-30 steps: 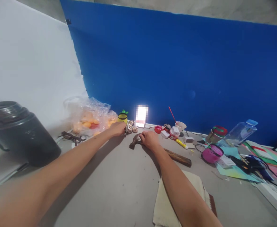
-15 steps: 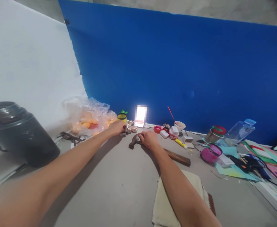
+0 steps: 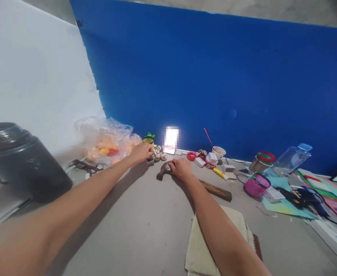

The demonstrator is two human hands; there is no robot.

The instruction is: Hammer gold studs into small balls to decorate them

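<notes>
My left hand (image 3: 142, 152) is at the back of the table with its fingers drawn together, just above a small grey-white box (image 3: 150, 162). Anything between those fingertips is hidden. Right beside them lie several small shiny gold-silver balls (image 3: 163, 156). My right hand (image 3: 181, 168) is closed, its fingertips on a similar round shiny ball (image 3: 168, 167) at the hammer head. The hammer (image 3: 217, 190) lies flat, its wooden handle passing under my right forearm and pointing right.
Behind the balls stands a bright blurred screen (image 3: 171, 142). A plastic bag (image 3: 108, 143) and a large dark jar (image 3: 27, 165) are on the left. To the right are a paper cup (image 3: 219, 152), a pink pouch (image 3: 257, 186) and a clear bottle (image 3: 292, 161). A folded cream cloth (image 3: 203, 245) lies in front.
My left hand has risen slightly off the small box, and its fingertips have moved up beside the balls. My right hand and the hammer have hardly moved.
</notes>
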